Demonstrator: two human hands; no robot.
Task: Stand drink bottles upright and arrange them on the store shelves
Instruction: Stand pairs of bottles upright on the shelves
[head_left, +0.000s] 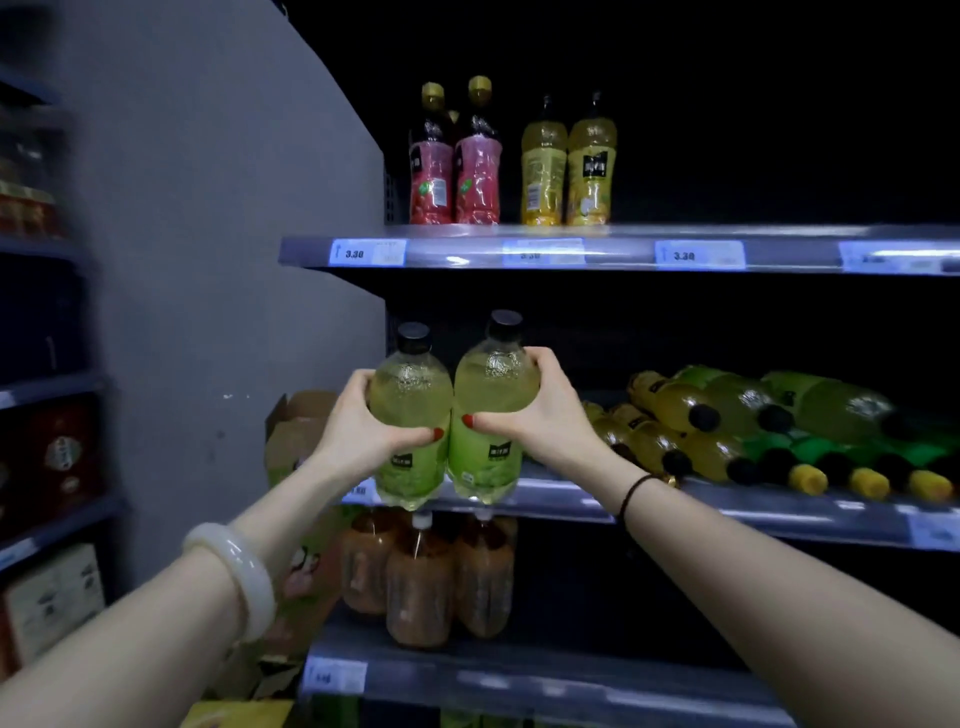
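Presently the left hand (363, 421) and right hand (535, 410) each wrap curled fingers round a full green bottle (410, 415), upright at the shelf edge (571, 493); likely heavy, slick plastic, best gripped mid-body.

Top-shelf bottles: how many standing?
4: left red-label bottle, right red-label bottle, left yellow bottle, right yellow bottle, in a row. A fifth may hide behind the red pair.

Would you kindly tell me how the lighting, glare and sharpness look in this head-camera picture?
Head view: dim, shelf backs nearly black; glare streaks the upper price strip; the grey side panel bows from the wide lens; far-left shelves are blurred; green bottles in the left hand and right hand look fairly sharp.
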